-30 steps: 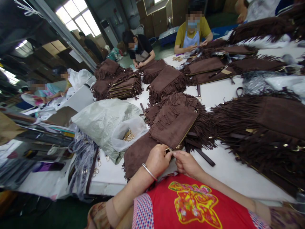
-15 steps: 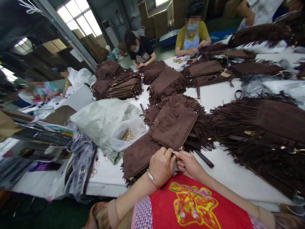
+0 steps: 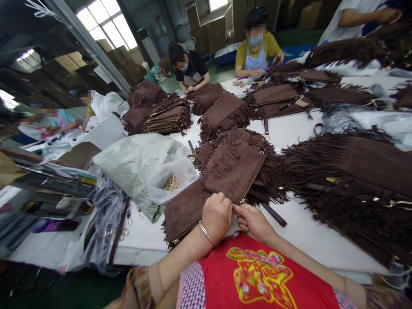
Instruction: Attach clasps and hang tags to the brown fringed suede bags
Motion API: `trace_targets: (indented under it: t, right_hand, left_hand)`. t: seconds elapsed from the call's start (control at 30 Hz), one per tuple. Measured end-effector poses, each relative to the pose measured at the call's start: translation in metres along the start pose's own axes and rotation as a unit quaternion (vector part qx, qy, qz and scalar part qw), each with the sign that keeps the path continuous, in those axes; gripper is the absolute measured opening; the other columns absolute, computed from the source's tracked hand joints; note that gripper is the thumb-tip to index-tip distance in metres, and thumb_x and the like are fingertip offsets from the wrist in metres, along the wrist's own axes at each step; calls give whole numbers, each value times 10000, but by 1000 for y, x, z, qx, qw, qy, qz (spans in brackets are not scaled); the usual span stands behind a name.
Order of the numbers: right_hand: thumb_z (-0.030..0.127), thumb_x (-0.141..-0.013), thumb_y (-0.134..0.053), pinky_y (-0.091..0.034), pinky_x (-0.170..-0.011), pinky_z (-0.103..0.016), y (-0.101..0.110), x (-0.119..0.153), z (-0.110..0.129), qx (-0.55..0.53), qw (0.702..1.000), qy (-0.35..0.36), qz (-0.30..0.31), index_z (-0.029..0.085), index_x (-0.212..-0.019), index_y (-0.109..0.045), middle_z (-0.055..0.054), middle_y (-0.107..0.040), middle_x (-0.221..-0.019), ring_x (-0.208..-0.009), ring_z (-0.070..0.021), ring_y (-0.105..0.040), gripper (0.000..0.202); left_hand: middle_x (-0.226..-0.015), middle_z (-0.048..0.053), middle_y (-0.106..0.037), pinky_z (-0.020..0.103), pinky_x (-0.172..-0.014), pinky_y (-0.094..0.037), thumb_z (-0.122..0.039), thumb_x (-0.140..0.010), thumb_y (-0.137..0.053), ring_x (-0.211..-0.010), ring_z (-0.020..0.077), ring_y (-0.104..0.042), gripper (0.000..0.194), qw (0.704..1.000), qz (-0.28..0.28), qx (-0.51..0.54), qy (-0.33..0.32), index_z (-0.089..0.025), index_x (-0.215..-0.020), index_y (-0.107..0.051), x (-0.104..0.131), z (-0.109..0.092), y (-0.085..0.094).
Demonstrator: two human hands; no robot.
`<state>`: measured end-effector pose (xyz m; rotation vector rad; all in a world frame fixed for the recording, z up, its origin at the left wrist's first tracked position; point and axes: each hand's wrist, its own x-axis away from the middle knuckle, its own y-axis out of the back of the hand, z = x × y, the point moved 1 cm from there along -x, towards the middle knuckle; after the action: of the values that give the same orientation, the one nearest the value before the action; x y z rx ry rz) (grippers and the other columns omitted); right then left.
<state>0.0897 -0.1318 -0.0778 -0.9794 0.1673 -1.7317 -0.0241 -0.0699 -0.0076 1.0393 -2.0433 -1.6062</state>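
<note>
My left hand (image 3: 218, 218), with a silver bracelet at the wrist, is closed at the near corner of a brown fringed bag (image 3: 233, 174). Close against it, my right hand (image 3: 254, 221) pinches at the same spot. Between the fingertips a bit of gold metal shows; its shape is mostly hidden. The bag lies tilted on other fringed bags, its gold zipper edge facing right. Under it, to the left, is another brown bag (image 3: 186, 210). A dark strap (image 3: 273, 213) sticks out beyond my right hand.
A clear bag of gold hardware (image 3: 172, 183) and a grey-green sack (image 3: 138, 161) lie left. Loose metal rings (image 3: 124, 232) sit near the table's left edge. Large fringed bags (image 3: 363, 171) are piled right; more stacks stand behind. Several people work around the tables.
My left hand has turned slightly, its knuckles rising; both hands stay together at the bag's corner. Across the table, the person in yellow has moved a hand outward to the right.
</note>
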Motion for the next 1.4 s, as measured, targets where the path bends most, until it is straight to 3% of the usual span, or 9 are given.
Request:
trace_targets:
  t: [0.13,0.3,0.4,0.53,0.63,0.77,0.93,1.07,1.4]
  right_hand:
    - [397,-726,-701,-321,-438,-216,14,3,5,186,981,56,21,181,-666,-594,52,-508,-503,-455,-86,-430,249]
    - [290,-782,-597,-464,-834,-343,35,13,10,413,893,176,31,205,-943,-733,-50,-733,-957,-903,-227,-647,227]
    - [281,-786,-580,-466,-810,-333,41,19,6,472,855,206,60,202,-815,-727,-43,-725,-865,-855,-225,-647,169]
    - [354,-837,-542,-473,-638,-285,44,27,1,468,870,145,53,191,-858,-706,-21,-690,-724,-669,-183,-625,233]
    - [352,-829,-570,-492,-705,-297,44,30,1,467,866,176,34,188,-1070,-688,-43,-714,-853,-754,-192,-647,315]
    - [247,-813,-555,-479,-816,-304,41,31,1,470,838,250,120,217,-1056,-722,-53,-709,-952,-882,-191,-642,296]
    - [318,-771,-618,-473,-757,-306,37,31,-1,387,913,123,36,189,-906,-753,-45,-729,-879,-815,-196,-640,230]
    - [458,-731,-691,-443,-609,-280,26,29,-9,194,978,12,76,150,-880,-732,-26,-710,-739,-648,-162,-605,345]
    - [369,-631,-776,-442,-589,-268,13,30,-11,68,995,-41,68,142,-749,-721,-24,-706,-686,-606,-149,-597,261]
  left_hand:
    - [-748,41,-573,266,-687,-410,-190,-875,-509,-731,147,-526,176,976,-3,200,90,-155,-709,-557,-6,9,10]
    - [-653,-13,-575,194,-467,-342,-369,-907,-469,-480,79,-444,225,806,98,532,239,-157,-911,-542,1,14,8]
    - [-634,-33,-560,187,-467,-404,-402,-887,-496,-482,80,-494,232,762,73,582,274,-186,-815,-455,11,12,-1]
    - [-524,-92,-446,169,-390,-370,-366,-891,-470,-387,72,-450,183,796,29,507,329,-206,-807,-443,22,9,-11]
    - [-484,-84,-462,169,-330,-308,-307,-857,-513,-333,80,-459,131,830,90,419,357,-182,-823,-534,29,3,-13]
    - [-459,-61,-487,176,-332,-326,-266,-824,-545,-348,105,-520,126,831,141,391,370,-162,-759,-575,38,-5,-17]
    - [-480,-58,-506,189,-363,-375,-316,-819,-558,-361,101,-518,169,796,125,457,376,-161,-758,-589,52,-11,-20]
    - [-479,-52,-520,183,-368,-370,-366,-819,-574,-363,94,-512,219,791,133,469,370,-160,-742,-579,59,-17,-23]
    - [-494,-40,-526,212,-408,-361,-374,-816,-563,-400,109,-493,234,831,90,420,354,-163,-726,-607,65,-16,-23]
